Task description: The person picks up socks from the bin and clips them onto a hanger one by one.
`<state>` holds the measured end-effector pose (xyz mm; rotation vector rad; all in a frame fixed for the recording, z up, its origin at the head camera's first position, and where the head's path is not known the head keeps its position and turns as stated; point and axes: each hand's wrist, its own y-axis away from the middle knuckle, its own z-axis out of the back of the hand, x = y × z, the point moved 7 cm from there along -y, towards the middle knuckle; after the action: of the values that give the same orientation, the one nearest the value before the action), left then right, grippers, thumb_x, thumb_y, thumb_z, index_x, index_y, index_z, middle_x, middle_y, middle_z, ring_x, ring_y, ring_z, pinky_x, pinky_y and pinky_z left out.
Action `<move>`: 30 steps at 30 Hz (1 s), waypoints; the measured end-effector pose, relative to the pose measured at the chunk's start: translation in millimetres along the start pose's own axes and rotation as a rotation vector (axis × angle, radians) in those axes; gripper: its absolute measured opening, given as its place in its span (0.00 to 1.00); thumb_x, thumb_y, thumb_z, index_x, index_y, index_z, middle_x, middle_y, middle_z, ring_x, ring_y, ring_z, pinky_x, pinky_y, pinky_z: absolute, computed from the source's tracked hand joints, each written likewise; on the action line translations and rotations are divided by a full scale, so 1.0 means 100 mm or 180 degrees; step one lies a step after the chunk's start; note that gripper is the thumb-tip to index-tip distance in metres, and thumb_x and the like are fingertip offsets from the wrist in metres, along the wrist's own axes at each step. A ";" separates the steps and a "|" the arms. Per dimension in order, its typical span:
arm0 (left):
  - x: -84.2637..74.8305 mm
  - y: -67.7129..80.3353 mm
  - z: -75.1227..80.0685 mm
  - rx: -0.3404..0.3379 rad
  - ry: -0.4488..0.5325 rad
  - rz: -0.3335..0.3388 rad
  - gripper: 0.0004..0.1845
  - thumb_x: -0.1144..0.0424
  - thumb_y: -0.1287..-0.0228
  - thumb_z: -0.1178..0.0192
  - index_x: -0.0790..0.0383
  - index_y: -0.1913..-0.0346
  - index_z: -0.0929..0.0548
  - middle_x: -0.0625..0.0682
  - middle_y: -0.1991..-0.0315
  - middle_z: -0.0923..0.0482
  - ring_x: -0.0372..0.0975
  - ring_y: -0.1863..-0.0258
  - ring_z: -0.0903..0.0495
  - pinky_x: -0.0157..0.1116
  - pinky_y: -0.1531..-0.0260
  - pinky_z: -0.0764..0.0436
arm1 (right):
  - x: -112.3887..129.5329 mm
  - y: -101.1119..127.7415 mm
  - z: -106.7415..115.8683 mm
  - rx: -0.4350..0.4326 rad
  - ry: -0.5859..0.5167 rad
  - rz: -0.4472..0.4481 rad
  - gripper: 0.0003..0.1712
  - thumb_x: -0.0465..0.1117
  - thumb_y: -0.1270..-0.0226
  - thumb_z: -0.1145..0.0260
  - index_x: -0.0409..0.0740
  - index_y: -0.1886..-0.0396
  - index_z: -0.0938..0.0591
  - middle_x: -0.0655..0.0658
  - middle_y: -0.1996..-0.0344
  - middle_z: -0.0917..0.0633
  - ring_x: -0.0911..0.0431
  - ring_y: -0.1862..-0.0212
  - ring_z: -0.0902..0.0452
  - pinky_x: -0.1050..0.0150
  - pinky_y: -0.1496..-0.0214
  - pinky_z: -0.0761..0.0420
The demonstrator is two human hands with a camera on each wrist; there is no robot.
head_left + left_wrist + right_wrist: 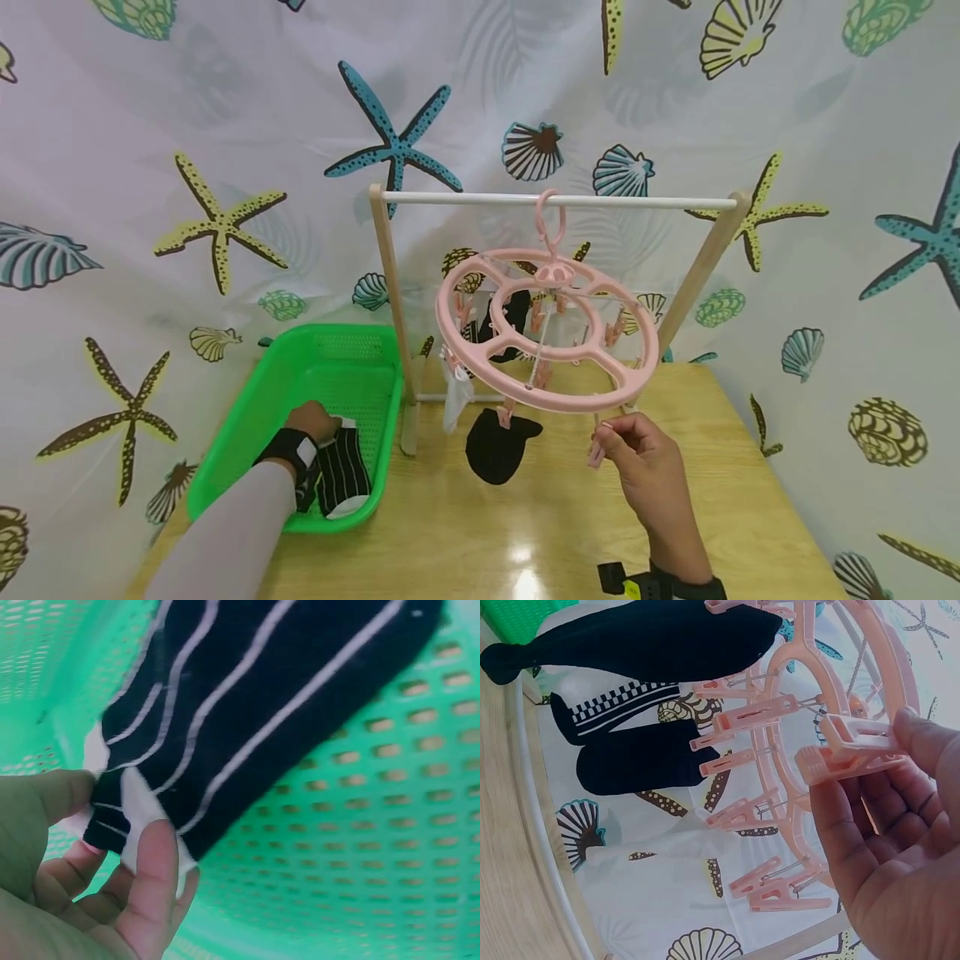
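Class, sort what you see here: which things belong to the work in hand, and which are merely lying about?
In use:
- left hand pinching the striped sock
- green basket
- right hand pinching a pink clip
- pink round hanger

Just there:
- black sock, already clipped
- wooden rack
- table
- seashell curtain

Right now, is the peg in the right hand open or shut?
Open: the right hand pinches the peg, and its jaws stand apart with nothing between them.
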<state>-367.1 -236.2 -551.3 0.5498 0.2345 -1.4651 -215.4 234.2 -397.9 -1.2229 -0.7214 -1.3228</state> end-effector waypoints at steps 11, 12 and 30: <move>-0.54 0.31 0.44 -0.0312 0.0515 -0.0398 0.12 0.64 0.29 0.45 0.70 0.68 0.24 0.54 0.80 0.32 0.42 0.81 0.34 0.41 0.77 0.33 | -0.03 0.04 -0.02 0.0047 -0.0194 0.0025 0.12 0.39 0.27 0.36 0.30 0.60 0.21 0.38 0.71 0.16 0.52 0.71 0.18 0.64 0.60 0.18; -0.62 0.39 0.51 -0.0372 0.0508 -0.0453 0.12 0.63 0.28 0.45 0.73 0.61 0.22 0.57 0.76 0.28 0.43 0.79 0.31 0.42 0.76 0.31 | -0.03 0.04 -0.02 0.0046 -0.0201 0.0037 0.12 0.38 0.27 0.36 0.30 0.60 0.21 0.38 0.71 0.16 0.52 0.71 0.18 0.64 0.60 0.18; -1.49 1.43 0.86 -0.1196 0.1099 -0.1377 0.09 0.66 0.34 0.34 0.64 0.54 0.14 0.54 0.62 0.17 0.38 0.74 0.22 0.37 0.76 0.26 | -0.04 0.04 -0.08 0.0023 -0.0377 0.0043 0.12 0.37 0.27 0.37 0.27 0.60 0.21 0.37 0.72 0.16 0.52 0.71 0.18 0.64 0.60 0.17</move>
<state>-258.8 -146.3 -377.6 0.4563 0.9284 -1.6788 -214.7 227.2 -404.9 -1.3064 -0.7997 -1.2435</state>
